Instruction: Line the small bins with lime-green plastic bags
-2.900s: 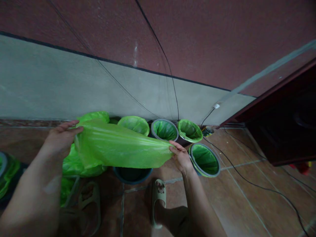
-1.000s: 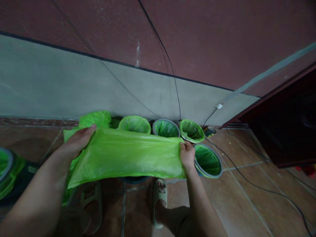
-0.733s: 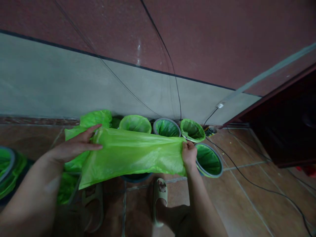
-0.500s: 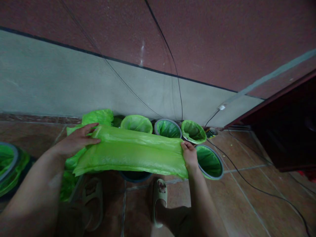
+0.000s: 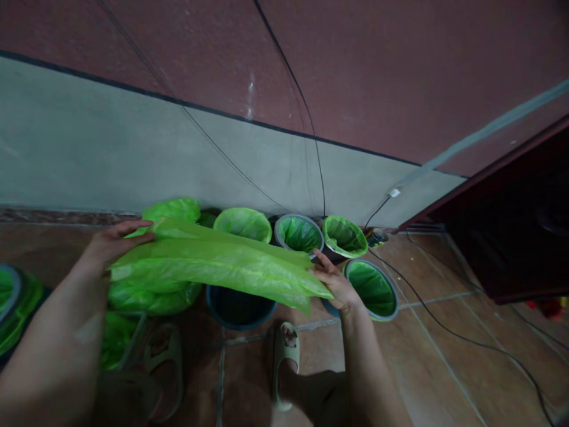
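A green plastic bag (image 5: 217,261), flattened and long, is stretched sideways between my two hands. My left hand (image 5: 118,243) pinches its left end, thumb and fingers closed on the film. At the other end my right hand (image 5: 333,279) grips the bag's right edge with bent fingers. Below the bag stands a dark blue bin (image 5: 240,311) with no green liner showing in it; the bag covers its far rim. Behind and under the left part of the bag lies a bulging heap of green plastic (image 5: 155,296).
Several bins lined with green bags line the wall, among them a grey-rimmed bin (image 5: 299,234). Another lined bin (image 5: 373,290) stands to the right, and one (image 5: 13,308) at the far left. A black cable (image 5: 444,329) crosses the tiles. My sandalled feet (image 5: 287,356) are below.
The bag has narrowed and slants down more to the right. My left hand moved left; my right hand sits slightly lower. More of the dark blue bin shows beneath.
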Demonstrator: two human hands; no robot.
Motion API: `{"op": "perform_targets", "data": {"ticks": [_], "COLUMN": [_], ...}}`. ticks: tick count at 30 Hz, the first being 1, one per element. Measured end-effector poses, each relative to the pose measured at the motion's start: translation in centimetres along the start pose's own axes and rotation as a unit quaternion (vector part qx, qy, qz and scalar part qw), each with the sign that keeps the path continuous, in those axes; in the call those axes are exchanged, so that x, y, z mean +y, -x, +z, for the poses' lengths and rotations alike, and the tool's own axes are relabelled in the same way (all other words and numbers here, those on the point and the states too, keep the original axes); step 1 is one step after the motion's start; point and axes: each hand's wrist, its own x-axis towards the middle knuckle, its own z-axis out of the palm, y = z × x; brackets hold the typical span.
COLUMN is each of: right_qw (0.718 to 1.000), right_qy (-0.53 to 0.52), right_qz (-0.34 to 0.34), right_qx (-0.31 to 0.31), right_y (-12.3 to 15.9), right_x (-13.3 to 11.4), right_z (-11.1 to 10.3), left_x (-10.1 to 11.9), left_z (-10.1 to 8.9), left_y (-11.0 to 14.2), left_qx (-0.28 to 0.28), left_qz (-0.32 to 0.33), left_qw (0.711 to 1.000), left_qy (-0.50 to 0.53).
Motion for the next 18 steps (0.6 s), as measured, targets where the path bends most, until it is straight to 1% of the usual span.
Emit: {"op": "perform_targets", "data": {"ticks": [2,3,6,8,9,11,13,16,18], "right_qw": [1.000,0.999,1.000,0.999,0.999,0.997,0.997,0.997,0.997], "right_qy": [0.004,0.003,0.008,0.031,0.047,0.073,0.079,0.070,0.077], "right_qz": [-0.004,-0.007,-0.008,0.003,0.008,0.012,0.004,-0.010,-0.014], "right_qx": [-0.031,-0.038,-0.022,-0.008,-0.006,-0.006,-0.006,-0.013,-0.029], "right_y": [0.1,0.1,-0.3,-0.6,-0.8,-1.1,-1.2,-1.2,-1.1], "right_x": [-0.2,-0.2,0.2,0.6,0.8,1.1,1.2,1.0,0.9], "right_z": [0.1,0.1,-0.3,-0.6,-0.8,-1.0,-1.1,-1.3,-1.4], "left_x": [0.3,0.7,2.7,4.2,4.9,5.5,5.3,3.8,2.7], "left_z": [-0.3,-0.4,-0.1,0.3,0.4,0.6,0.6,0.0,-0.4], "left_y": [0.2,0.5,2.2,3.5,4.1,4.7,4.6,3.6,2.7], "left_qx": [-0.005,0.004,0.076,0.099,0.103,0.088,0.062,0.023,-0.015], "left_qz": [-0.019,-0.026,-0.035,-0.044,-0.035,-0.025,-0.012,0.021,0.049], "left_qw": [1.000,0.999,0.996,0.994,0.993,0.993,0.993,0.992,0.994], "left_qy": [0.022,0.030,0.038,0.034,0.048,0.079,0.103,0.120,0.098]}}
